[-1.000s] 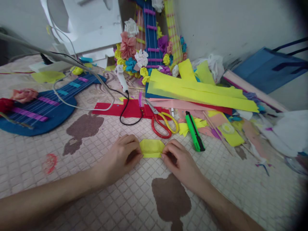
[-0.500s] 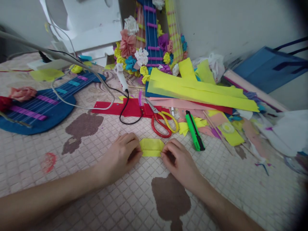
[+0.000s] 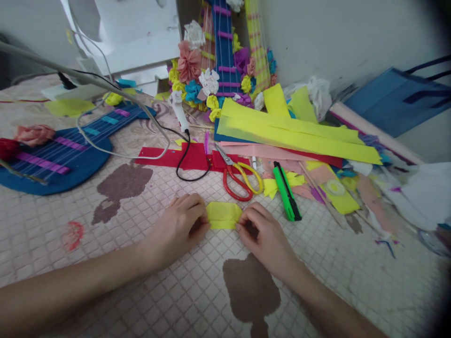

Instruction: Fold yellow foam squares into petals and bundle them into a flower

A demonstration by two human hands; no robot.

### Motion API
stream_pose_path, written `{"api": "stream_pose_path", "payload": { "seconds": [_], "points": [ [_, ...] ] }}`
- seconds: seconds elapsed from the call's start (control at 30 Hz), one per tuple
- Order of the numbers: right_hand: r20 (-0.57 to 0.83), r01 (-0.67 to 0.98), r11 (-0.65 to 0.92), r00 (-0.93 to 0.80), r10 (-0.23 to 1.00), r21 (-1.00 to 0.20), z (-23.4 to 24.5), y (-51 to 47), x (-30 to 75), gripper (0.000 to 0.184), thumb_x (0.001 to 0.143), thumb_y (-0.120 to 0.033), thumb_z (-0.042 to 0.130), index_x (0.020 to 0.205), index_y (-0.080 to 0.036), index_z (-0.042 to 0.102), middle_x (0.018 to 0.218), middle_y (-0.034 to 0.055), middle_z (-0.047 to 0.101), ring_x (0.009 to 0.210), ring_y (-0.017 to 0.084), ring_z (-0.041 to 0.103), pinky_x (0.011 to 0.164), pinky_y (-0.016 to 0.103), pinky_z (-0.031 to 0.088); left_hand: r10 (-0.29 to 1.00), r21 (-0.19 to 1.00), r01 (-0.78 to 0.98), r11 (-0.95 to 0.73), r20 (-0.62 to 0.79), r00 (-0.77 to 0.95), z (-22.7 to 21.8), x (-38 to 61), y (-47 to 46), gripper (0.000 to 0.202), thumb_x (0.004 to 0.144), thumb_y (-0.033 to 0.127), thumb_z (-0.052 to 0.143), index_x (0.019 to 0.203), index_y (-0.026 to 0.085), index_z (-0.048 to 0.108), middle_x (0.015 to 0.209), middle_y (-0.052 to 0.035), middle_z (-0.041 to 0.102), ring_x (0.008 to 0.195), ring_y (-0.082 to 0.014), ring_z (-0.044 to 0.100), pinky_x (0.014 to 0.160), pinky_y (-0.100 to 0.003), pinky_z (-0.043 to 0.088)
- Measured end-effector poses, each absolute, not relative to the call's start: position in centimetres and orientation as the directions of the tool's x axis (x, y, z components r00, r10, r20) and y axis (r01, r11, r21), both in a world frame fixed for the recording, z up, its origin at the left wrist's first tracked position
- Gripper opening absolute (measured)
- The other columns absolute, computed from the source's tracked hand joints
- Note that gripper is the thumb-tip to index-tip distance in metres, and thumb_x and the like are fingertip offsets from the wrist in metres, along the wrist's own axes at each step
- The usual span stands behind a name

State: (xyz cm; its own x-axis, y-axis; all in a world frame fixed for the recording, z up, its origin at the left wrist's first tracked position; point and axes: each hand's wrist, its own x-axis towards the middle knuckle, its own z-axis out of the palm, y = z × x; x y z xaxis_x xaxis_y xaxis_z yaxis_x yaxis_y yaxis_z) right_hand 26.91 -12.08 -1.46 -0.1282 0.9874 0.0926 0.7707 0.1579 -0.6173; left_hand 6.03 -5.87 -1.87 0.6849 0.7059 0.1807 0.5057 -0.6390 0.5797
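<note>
Fingertips of the left hand (image 3: 181, 226) are pinching one end of a folded yellow piece (image 3: 224, 216), and those of the right hand (image 3: 267, 231) are pinching its other end. The piece is spanning the gap between them; whether it is touching the quilted cloth (image 3: 141, 295) is not showing clearly. Just beyond, scissors (image 3: 229, 161) with red and yellow handles are resting, a green cutter (image 3: 284, 195) lying to their right. Red strips (image 3: 160, 157) are lying behind, a black cord (image 3: 192, 180) looping over them from a white glue gun (image 3: 180, 114). Farther out, long yellow strips (image 3: 299, 135) are lying at right, a blue guitar shape (image 3: 86, 164) at left, while crumpled flowers (image 3: 189, 63) are crowding the back.
</note>
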Motion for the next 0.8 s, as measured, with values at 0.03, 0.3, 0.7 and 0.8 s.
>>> {"api": "stream_pose_path", "payload": {
  "seconds": [0.03, 0.3, 0.7, 0.8],
  "points": [
    [0.092, 0.771, 0.157, -0.127, 0.988, -0.617, -1.48, -12.06, 26.91, 0.014, 0.077, -0.009, 0.050, 0.070, -0.019, 0.044, 0.077, 0.0018, 0.047, 0.075, 0.017, 0.050, 0.061, 0.027, 0.040, 0.706, 0.580, 0.506, -0.639, 0.180, 0.685, -1.89, 6.04, -5.86, 0.008, 0.080, 0.010, 0.051, 0.074, 0.016, 0.053, 0.086, -0.0041, 0.053, 0.082, -0.0175, 0.050, 0.074, -0.033, 0.042],
    [0.094, 0.780, 0.151, -0.118, 0.989, -0.607, -1.68, -11.98, 26.90, 0.013, 0.077, -0.010, 0.051, 0.070, -0.019, 0.046, 0.077, 0.0018, 0.047, 0.074, 0.017, 0.050, 0.062, 0.028, 0.040, 0.712, 0.582, 0.510, -0.633, 0.179, 0.679, -1.87, 6.11, -5.93, 0.008, 0.080, 0.011, 0.050, 0.074, 0.016, 0.052, 0.085, -0.0040, 0.053, 0.082, -0.0176, 0.050, 0.074, -0.034, 0.042],
    [0.093, 0.791, 0.144, -0.110, 0.990, -0.595, -1.83, -12.08, 26.83, 0.013, 0.077, -0.009, 0.051, 0.071, -0.019, 0.046, 0.078, 0.0020, 0.047, 0.075, 0.017, 0.050, 0.064, 0.029, 0.041, 0.714, 0.546, 0.542, -0.638, 0.157, 0.682, -1.99, 6.08, -5.90, 0.008, 0.081, 0.012, 0.049, 0.075, 0.016, 0.049, 0.084, -0.0035, 0.052, 0.082, -0.0181, 0.049, 0.074, -0.034, 0.042],
    [0.090, 0.775, 0.136, -0.102, 0.991, -0.617, -1.72, -12.21, 26.87, 0.013, 0.075, -0.006, 0.052, 0.076, -0.019, 0.048, 0.081, 0.0027, 0.049, 0.078, 0.018, 0.051, 0.066, 0.030, 0.041, 0.730, 0.583, 0.537, -0.609, 0.149, 0.667, -1.77, 6.15, -6.06, 0.006, 0.080, 0.010, 0.050, 0.082, 0.016, 0.050, 0.086, -0.0035, 0.053, 0.083, -0.0182, 0.049, 0.075, -0.034, 0.041]
  ]
}}
